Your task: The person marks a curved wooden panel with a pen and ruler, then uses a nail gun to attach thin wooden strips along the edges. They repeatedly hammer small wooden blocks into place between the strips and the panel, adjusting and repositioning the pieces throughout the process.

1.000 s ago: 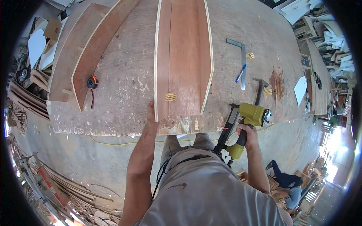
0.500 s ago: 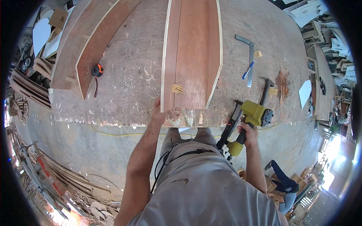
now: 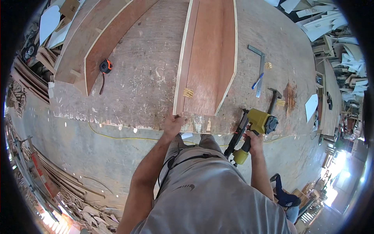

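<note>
A long reddish plywood trough [image 3: 206,84] with raised sides and pale edges lies lengthwise on the worktable, its near end close to the table's front edge. At that end's left corner is my left hand [image 3: 173,125], fingers curled against the wood and partly hidden. My right hand [image 3: 254,141] grips the handle of a yellow-green nail gun [image 3: 260,121], held over the table's front edge, right of the trough and apart from it. A small striped wood block [image 3: 187,93] sits inside the trough near its close end.
On the worktable [image 3: 144,89], a curved plywood piece [image 3: 103,43] and a tape measure [image 3: 105,66] lie left. A metal square [image 3: 261,70], blue pen [image 3: 257,80], hammer [image 3: 274,99] and small blocks lie right. A yellow hose [image 3: 113,137] crosses the floor. Wood scraps line both sides.
My left hand has moved from the trough's left side to its near left corner. The trough now slants slightly more. The nail gun stays in my right hand, and the whole view has shifted a little.
</note>
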`<state>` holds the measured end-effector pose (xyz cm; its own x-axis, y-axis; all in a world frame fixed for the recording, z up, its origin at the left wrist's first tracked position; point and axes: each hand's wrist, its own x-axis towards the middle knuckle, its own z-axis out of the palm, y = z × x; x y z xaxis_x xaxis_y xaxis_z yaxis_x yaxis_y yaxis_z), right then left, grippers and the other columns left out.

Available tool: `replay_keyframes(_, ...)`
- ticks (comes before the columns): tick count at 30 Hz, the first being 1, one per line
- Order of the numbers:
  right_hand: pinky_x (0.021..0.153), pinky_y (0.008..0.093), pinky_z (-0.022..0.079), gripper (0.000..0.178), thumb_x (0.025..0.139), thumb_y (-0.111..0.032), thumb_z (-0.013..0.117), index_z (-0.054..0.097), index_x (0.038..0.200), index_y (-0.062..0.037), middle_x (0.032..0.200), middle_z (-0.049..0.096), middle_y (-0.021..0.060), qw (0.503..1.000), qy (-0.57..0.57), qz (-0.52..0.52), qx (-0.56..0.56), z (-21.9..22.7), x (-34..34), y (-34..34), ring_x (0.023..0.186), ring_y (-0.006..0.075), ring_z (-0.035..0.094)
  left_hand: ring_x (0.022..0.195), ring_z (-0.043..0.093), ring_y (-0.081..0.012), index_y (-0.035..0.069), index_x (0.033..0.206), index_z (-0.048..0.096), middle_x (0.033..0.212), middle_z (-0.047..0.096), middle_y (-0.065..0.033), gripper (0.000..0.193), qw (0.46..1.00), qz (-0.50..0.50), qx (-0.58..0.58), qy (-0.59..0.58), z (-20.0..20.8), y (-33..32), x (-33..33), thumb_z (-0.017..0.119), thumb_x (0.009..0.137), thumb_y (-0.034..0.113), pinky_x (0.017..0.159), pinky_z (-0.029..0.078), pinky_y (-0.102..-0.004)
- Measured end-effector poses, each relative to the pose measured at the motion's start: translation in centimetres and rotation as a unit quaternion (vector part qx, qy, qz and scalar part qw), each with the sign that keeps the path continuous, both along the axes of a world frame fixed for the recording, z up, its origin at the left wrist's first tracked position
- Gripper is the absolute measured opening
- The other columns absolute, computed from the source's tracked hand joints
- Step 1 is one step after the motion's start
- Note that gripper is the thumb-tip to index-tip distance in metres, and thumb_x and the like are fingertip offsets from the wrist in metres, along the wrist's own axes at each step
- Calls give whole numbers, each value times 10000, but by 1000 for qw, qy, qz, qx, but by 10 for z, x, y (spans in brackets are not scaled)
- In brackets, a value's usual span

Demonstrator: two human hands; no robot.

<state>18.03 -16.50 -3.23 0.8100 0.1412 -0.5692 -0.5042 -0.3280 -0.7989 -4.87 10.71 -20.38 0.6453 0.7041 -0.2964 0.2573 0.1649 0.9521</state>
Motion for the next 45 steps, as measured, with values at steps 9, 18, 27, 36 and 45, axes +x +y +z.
replay_keyframes(9,542,309,531,219,782,-40,690,596,975,6,791,634,85,999,8,7,35,-9,17,-22,630,201,643,688,667,-204,-12,1098,579,790,645,-100,355,986,117,8,115,15,-2,43,671,905,271,560,544,-332)
replay_keyframes(18,562,302,537,169,866,-154,647,613,938,-6,739,650,115,993,46,-26,103,-42,135,-51,587,204,615,792,691,-227,-15,1048,627,866,694,-131,297,991,109,48,58,12,16,33,661,914,248,674,536,-354)
replay_keyframes(27,763,384,565,315,857,-95,702,601,1134,14,1015,673,100,987,-54,-120,89,-118,132,-45,869,245,669,852,681,-283,-31,1086,640,903,682,-169,250,966,85,211,122,86,44,-41,635,878,108,744,527,-361)
replay_keyframes(36,853,341,487,427,942,-306,624,601,1152,65,1122,650,151,927,-349,131,-48,-86,126,34,998,242,632,1092,554,-397,-21,1275,540,1200,568,-217,577,893,112,402,170,180,58,-47,627,705,-45,940,470,-435)
replay_keyframes(45,880,386,530,576,980,-465,519,468,1331,-10,1212,612,154,934,70,273,220,45,21,198,1041,245,634,1100,496,-386,7,1293,533,1217,518,-191,626,839,126,503,165,211,55,-38,595,676,-77,951,426,-461)
